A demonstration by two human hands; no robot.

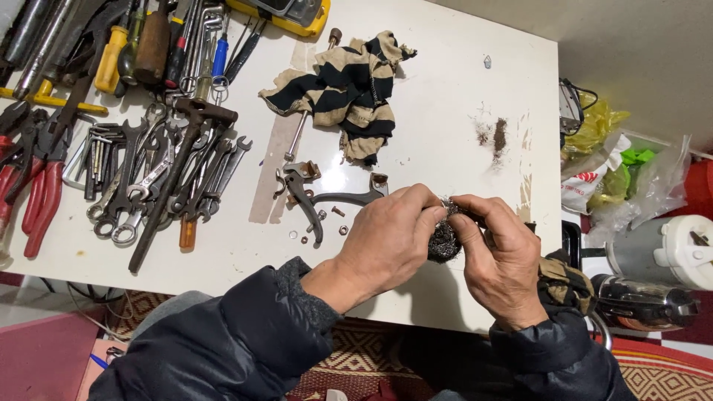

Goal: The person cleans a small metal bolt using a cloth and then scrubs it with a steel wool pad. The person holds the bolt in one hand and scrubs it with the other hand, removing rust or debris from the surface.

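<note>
My left hand [386, 241] and my right hand [499, 256] meet over the front of a white table [445, 96]. Between them sits a ball of grey steel wool [443, 241], and both hands pinch it. A small dark part seems to be buried in the wool under my right fingers, but I cannot make it out. Just left of my left hand lie dark metal brake-arm-like pieces [316, 193] with small nuts and a bolt [327, 219] beside them.
A striped beige and black rag [349, 89] lies at the table's back middle. Many wrenches [148, 178], red-handled pliers [37, 197] and screwdrivers [156, 44] fill the left side. Rust dust [496, 137] marks the right. Plastic bags [609, 163] and a metal kettle [646, 301] stand off the right edge.
</note>
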